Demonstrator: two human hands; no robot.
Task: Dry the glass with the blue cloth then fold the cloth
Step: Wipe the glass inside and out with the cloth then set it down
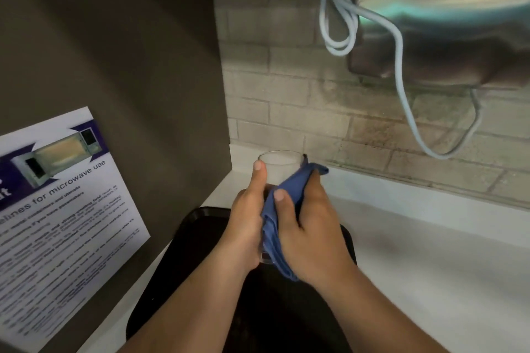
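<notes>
The left hand [246, 218] grips the breakable, slippery glass [279, 166]; the right hand [308, 223] presses the soft blue cloth [282, 209] on it

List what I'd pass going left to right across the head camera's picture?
Microwave-use poster → left hand on the glass → blue cloth → right hand → pale blue cable → steel appliance.

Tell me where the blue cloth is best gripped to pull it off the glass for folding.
Probably the loose corner of the blue cloth near the rim of the glass, approached from the right. It sticks out free past the right hand, while the rest is pressed against the glass wall. The left hand holds the other side.
</notes>
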